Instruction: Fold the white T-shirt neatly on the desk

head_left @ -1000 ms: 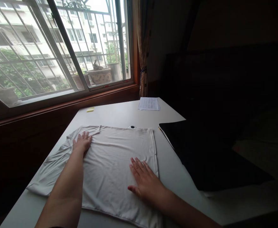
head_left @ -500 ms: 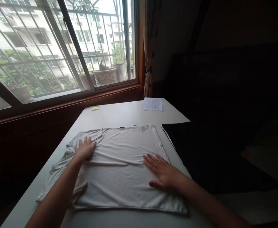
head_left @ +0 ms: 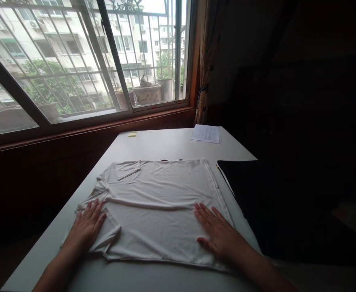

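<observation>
Head view: at the left, the left hand (head_left: 88, 223) lies palm-down on the shoulder end of a pale short-sleeved T-shirt (head_left: 162, 190), beside the near sleeve (head_left: 108, 235). Its grip is loose, fingers stretched out and clamped on nothing. Half a second ago this hand pressed by the far sleeve (head_left: 129, 169); it has come across to the near side, so the far sleeve lies uncovered and the near one shows. The neckline is hard to make out around the fingers. The shirt lies spread on the white tabletop (head_left: 156, 144), a long crease crossing its middle. Beyond it are a yellow slip (head_left: 132, 134) and two small dark objects (head_left: 181, 159), mostly covered by the shirt's far edge. Further right lie printed sheets (head_left: 206, 134). The right hand (head_left: 217, 231) stays flat near the hem, fingers slightly apart, gripping nothing; its forearm hides the near hem corner. Far right, a black item (head_left: 243, 186), probably cloth, merges into shadow.
</observation>
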`<state>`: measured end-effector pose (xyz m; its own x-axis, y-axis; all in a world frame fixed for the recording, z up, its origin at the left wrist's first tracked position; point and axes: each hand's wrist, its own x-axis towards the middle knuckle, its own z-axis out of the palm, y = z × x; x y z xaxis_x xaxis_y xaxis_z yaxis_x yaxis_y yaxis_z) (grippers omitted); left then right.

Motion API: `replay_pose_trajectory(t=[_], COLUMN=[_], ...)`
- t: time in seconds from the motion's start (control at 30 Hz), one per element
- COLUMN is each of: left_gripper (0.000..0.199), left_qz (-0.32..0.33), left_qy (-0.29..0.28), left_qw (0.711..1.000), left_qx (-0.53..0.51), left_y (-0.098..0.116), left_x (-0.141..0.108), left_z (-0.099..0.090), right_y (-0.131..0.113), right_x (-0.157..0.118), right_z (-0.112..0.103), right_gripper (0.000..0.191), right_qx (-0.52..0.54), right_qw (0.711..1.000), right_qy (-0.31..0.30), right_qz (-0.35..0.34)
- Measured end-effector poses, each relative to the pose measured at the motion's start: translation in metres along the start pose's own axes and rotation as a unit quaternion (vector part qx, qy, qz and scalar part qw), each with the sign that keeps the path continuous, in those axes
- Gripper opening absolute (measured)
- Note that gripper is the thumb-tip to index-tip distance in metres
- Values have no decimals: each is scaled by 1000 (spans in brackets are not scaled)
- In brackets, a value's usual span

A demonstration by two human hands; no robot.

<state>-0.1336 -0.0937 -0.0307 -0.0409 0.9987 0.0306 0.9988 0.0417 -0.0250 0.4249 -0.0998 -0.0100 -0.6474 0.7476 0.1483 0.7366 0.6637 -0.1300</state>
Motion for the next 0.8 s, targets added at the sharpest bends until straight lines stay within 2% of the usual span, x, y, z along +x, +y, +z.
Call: replay_pose_trajectory(t=[0.17,0.5,0.6,0.7,0.8], left_gripper=[63,68,68,63,57], left_qz=[-17,-69,-57,-25,76], left_qy=[11,-83,-93,-58,-2], left_qw=[1000,994,994,998,997], left_qx=[24,26,20,30,13], left_y=[6,10,6,7,20], left_x=[-33,-76,-84,-84,-75], left_z=[-2,-16,-23,-32,-42], right_y=[6,13,18,16,3], right_x=[-1,-18,-26,-25,-10], right_z=[-1,-7,-8,-8,-10], right_gripper=[80,82,83,82,76], right_qx=[-6,-28,-35,-38,-35], right_qw=[1000,999,999,999,998], right_qy=[-4,-9,-4,6,19], right_qz=[-18,-40,-40,-37,-39])
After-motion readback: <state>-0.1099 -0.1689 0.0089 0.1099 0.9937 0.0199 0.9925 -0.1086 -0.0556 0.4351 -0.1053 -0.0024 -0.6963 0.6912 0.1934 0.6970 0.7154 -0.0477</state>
